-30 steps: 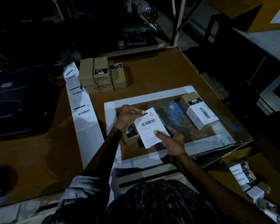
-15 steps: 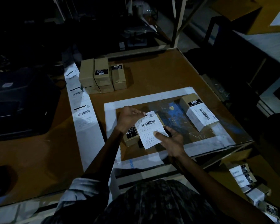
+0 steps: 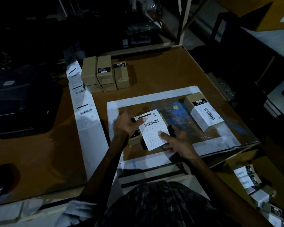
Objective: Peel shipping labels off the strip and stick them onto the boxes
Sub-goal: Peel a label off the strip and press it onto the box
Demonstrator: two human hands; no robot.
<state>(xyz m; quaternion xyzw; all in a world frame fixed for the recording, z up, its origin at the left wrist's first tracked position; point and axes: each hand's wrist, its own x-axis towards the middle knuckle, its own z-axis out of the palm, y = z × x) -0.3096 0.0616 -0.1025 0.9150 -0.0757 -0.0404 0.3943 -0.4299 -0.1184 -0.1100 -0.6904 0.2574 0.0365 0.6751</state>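
While my left hand (image 3: pixel 127 123) thumbs the label (image 3: pixel 152 128) onto the box (image 3: pixel 134 139), my right hand (image 3: pixel 177 141) presses with a straight finger.

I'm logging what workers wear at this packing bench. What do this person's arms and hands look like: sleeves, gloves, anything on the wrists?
Both hands, left hand and right hand, are bare, with no gloves. No watch, band or ring shows in this dim light. The forearms are uncovered. A light sleeve is rolled or pushed up on the left arm; the right arm's sleeve cannot be made out.
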